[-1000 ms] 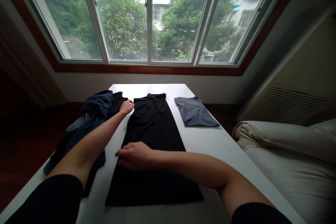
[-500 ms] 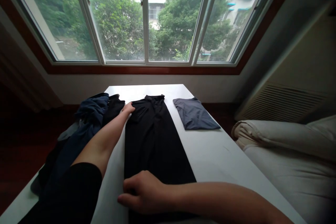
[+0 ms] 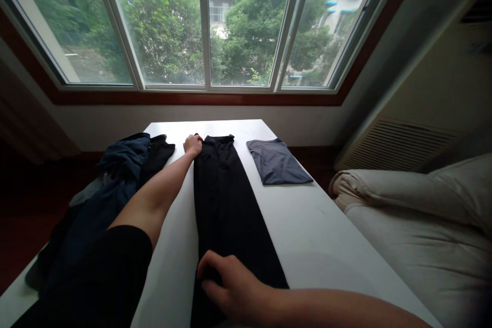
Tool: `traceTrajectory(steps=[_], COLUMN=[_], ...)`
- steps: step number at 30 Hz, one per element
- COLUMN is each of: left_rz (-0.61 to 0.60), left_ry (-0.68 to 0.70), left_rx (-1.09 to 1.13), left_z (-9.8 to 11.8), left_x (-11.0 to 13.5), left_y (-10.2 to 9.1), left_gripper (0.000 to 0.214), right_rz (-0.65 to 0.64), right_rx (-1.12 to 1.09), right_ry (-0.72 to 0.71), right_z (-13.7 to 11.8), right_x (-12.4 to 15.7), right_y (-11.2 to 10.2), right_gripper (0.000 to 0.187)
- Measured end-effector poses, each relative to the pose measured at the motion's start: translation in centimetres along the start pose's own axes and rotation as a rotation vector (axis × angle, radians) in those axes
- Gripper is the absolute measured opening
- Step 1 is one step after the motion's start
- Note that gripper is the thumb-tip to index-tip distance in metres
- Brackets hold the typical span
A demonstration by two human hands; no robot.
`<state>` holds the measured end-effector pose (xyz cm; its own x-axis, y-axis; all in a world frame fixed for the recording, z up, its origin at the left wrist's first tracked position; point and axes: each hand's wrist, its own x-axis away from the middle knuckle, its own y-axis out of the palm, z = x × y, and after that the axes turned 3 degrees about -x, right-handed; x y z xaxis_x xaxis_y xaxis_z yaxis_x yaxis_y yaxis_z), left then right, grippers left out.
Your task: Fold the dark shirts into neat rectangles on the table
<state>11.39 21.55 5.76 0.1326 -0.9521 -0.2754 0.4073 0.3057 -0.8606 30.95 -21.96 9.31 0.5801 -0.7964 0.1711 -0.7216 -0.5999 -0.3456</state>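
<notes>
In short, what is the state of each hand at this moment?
Left hand: closed on the black garment at its far end.
Right hand: curled near the garment's left edge; whether it holds anything cannot be told.

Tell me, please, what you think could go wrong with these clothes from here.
The left hand is at the far end of the black garment, the right hand over its nearer part; an uneven pull might crease it.

The left sleeve overlaps the heaped clothes in this view, so sweeping that arm could perhaps disturb them.
</notes>
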Motion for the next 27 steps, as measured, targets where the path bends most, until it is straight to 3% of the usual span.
traceTrajectory(steps=[4,8,12,15,18,21,25,27], left_rz=[-0.053,-0.104,-0.053,-0.115,-0.196,-0.128,-0.083,-0.082], left_ry=[0.053,0.105,0.086,0.05,0.1,0.139,0.113,0.099], left_rx=[0.05,0.07,0.009,-0.142,-0.216,-0.208,-0.121,-0.089], left_z=[3.1,4.1,3.9,3.5,2.9,2.6,2.8,3.1], left_x=[1.9,4.3,5.5,6.1,7.0,8.0,8.9,9.1], left_y=[2.9,4.6,3.8,2.8,2.5,2.6,2.4,2.2], left_gripper=[0.032,0.033,0.032,0.041,0.031,0.021,0.023,0.028], right_rz=[-0.049,-0.204,-0.353,-0.39,-0.47,-0.616,-0.781,-0.652], right_rx=[0.128,0.159,0.02,-0.081,-0.192,-0.214,-0.09,-0.027], right_ry=[0.068,0.063,0.129,0.181,0.263,0.319,0.178,0.058], right_z=[0.7,0.8,0.7,0.7,1.0,1.2,0.5,-0.2], right_x=[0.8,0.9,0.8,0.8,1.1,1.6,2.6,2.7], right_y=[-0.8,-1.3,-1.7,-2.0,-2.1,-2.6,-3.8,-4.3], right_gripper=[0.03,0.031,0.03,0.028,0.026,0.027,0.027,0.027])
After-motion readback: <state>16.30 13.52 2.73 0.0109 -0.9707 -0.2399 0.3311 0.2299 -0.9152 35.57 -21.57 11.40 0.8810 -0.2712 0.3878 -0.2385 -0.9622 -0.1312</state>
